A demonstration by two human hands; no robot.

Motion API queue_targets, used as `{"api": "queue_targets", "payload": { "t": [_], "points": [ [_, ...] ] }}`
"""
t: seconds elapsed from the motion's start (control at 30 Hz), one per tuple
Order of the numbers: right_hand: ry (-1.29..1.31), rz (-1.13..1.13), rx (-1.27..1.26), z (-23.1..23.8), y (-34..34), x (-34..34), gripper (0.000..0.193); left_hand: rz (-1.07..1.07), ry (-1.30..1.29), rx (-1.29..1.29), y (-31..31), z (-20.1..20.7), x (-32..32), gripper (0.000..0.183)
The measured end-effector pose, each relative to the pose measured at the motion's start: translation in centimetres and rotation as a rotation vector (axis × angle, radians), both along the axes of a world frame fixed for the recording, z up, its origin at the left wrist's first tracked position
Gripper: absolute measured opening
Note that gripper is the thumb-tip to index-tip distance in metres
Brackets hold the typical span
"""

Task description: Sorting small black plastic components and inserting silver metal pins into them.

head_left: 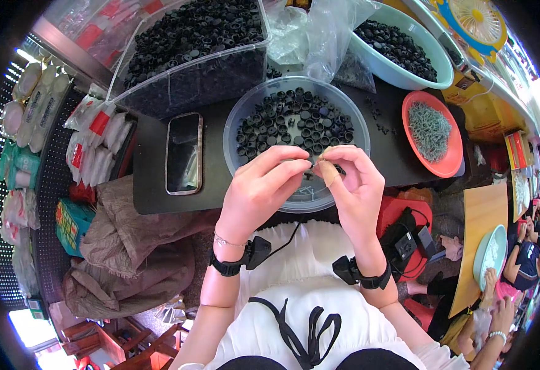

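Note:
My left hand (pixel 265 188) and my right hand (pixel 355 190) meet over the near side of a round clear tub (pixel 233 132). Fingertips of both are pinched together, almost touching. Whatever small piece sits between them is mostly hidden. A dark round part shows by my right fingers; I cannot tell whether it is held or lies in the tub. On my right thumb is a tan bandage or finger cover (pixel 330 175). Loose black plastic caps (pixel 294 117) cover much of the tub's bottom, and a few thin grey pieces (pixel 304 196) lie near its front rim.
Behind the tub stand a large clear bin (pixel 190 80) of black parts and a pale green basin (pixel 446 71) of more. A red-orange bowl (pixel 413 145) of grey screws is at right, a phone (pixel 184 154) at left. Other people sit at far right beside another basin (pixel 483 262).

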State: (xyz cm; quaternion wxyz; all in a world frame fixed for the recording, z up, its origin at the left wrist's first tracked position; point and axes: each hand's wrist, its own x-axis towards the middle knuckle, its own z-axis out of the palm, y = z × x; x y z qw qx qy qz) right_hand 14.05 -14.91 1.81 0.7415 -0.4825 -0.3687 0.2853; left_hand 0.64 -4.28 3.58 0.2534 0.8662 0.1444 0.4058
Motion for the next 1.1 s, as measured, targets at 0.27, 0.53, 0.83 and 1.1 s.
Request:
{"api": "queue_targets", "payload": {
  "t": [0.27, 0.53, 0.83, 1.1],
  "points": [
    [0.074, 0.035, -0.012, -0.6, 0.6, 0.1, 0.017, 0.023, -0.001, -0.293, -0.2, -0.5, 0.5, 0.025],
    [0.036, 0.031, -0.018, -0.5, 0.4, 0.3, 0.017, 0.041, -0.044, -0.385, -1.0, -1.0, 0.2, 0.035],
    [-0.296, -0.155, -0.036, -0.2, 0.5, -0.1, 0.018, 0.038, -0.111, -0.324, -1.5, -1.4, 0.5, 0.056],
    [-0.702, -0.235, -0.025, 0.2, 0.2, 0.4, 0.021, 0.035, -0.139, -0.326, -1.8, -1.8, 0.7, 0.054]
  ]
}}
